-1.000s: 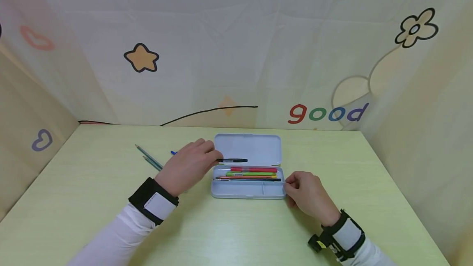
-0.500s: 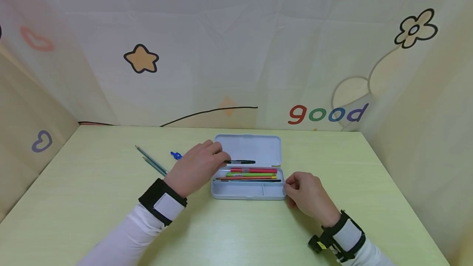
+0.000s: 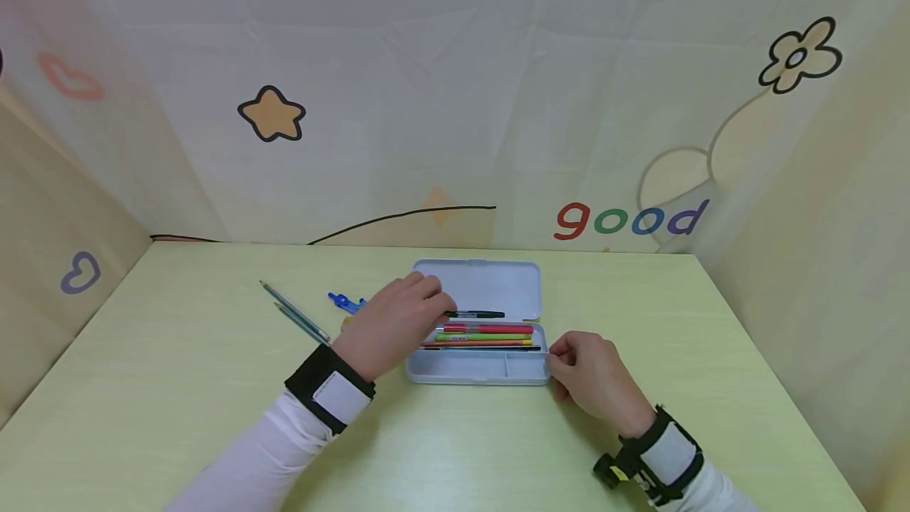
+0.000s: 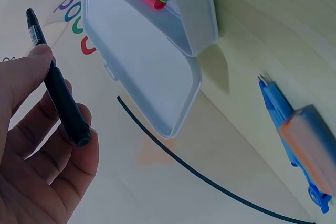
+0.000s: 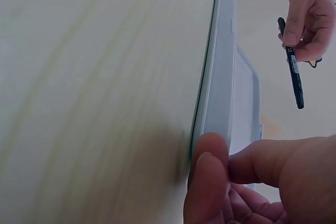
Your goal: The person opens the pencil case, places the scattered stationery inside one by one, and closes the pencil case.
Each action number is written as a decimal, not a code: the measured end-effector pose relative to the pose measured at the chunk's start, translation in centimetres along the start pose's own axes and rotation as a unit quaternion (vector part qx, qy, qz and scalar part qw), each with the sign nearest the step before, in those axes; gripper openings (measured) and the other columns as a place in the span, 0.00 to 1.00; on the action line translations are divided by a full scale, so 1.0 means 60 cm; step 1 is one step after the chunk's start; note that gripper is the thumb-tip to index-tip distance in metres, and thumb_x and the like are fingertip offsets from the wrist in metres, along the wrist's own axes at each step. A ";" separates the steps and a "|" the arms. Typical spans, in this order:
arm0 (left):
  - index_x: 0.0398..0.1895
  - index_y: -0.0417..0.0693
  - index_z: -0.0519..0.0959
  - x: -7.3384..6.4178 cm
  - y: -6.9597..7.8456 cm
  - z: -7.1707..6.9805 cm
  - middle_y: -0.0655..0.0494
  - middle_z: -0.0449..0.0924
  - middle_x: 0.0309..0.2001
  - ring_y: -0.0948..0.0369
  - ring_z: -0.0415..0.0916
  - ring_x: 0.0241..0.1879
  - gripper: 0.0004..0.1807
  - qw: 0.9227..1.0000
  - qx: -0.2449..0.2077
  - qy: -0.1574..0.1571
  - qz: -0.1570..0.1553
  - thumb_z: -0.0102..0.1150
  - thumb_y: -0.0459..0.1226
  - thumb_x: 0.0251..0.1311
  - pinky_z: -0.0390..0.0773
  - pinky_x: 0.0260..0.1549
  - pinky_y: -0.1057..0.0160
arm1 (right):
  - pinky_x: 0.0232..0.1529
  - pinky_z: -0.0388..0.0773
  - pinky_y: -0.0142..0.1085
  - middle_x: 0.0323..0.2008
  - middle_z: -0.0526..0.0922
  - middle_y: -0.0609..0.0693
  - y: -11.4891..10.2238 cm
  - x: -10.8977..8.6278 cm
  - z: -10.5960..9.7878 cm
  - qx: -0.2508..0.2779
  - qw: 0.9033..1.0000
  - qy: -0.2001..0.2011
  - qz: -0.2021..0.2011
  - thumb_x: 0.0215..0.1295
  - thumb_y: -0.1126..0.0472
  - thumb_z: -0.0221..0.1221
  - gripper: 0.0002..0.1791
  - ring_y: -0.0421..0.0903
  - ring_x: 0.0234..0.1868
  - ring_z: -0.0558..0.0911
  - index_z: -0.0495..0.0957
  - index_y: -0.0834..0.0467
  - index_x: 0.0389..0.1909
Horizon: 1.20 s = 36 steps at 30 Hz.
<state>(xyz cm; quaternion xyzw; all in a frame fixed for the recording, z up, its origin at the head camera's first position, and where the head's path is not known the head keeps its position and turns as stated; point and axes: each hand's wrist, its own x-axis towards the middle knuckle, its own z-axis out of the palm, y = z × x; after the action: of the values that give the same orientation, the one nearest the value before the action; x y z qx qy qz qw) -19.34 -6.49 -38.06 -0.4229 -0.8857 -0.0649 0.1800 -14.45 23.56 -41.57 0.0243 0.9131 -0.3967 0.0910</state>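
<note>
Your L hand (image 3: 394, 326) has the black pen (image 4: 64, 103) pinched mid-barrel, held up at 12 o'clock of the case tray (image 3: 455, 370), while your R hand (image 3: 593, 374) pinches the tray's 3 o'clock end; pen's prob. light, stiff & a bit slick, so grip mid-barrel, thumb opp. fingers.

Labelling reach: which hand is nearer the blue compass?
Left. In the head view, the left hand is just right of the blue compass; the right hand is farther right, holding the pencil case.
</note>
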 end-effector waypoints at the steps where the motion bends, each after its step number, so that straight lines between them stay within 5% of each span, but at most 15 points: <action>1: 0.48 0.49 0.87 0.001 0.001 0.001 0.56 0.82 0.41 0.56 0.77 0.43 0.09 1.000 0.000 -0.001 -0.001 0.74 0.35 0.66 0.81 0.46 0.62 | 0.25 0.78 0.36 0.25 0.80 0.53 0.000 0.000 0.000 0.000 1.000 0.000 0.000 0.75 0.67 0.62 0.03 0.47 0.23 0.79 0.82 0.63 0.41; 13: 0.45 0.48 0.86 0.015 0.006 0.017 0.57 0.82 0.40 0.57 0.76 0.41 0.04 1.000 -0.013 0.007 -0.003 0.70 0.35 0.70 0.81 0.45 0.62 | 0.25 0.78 0.36 0.25 0.81 0.52 0.001 0.000 0.000 0.000 1.000 0.002 0.000 0.75 0.67 0.62 0.03 0.47 0.23 0.79 0.82 0.63 0.41; 36: 0.44 0.49 0.85 0.039 0.016 0.054 0.57 0.82 0.41 0.58 0.78 0.42 0.04 0.999 -0.022 -0.029 -0.031 0.68 0.39 0.72 0.81 0.45 0.63 | 0.25 0.78 0.36 0.26 0.81 0.53 -0.001 -0.002 0.000 0.004 1.000 0.001 0.002 0.75 0.67 0.62 0.03 0.47 0.23 0.80 0.82 0.63 0.42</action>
<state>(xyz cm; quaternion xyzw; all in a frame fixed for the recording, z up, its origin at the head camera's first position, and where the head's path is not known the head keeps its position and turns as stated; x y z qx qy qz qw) -20.80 -3.33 -40.23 -0.4007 -0.9016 -0.0776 0.1432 -14.37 23.54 -41.51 0.0271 0.9117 -0.3997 0.0907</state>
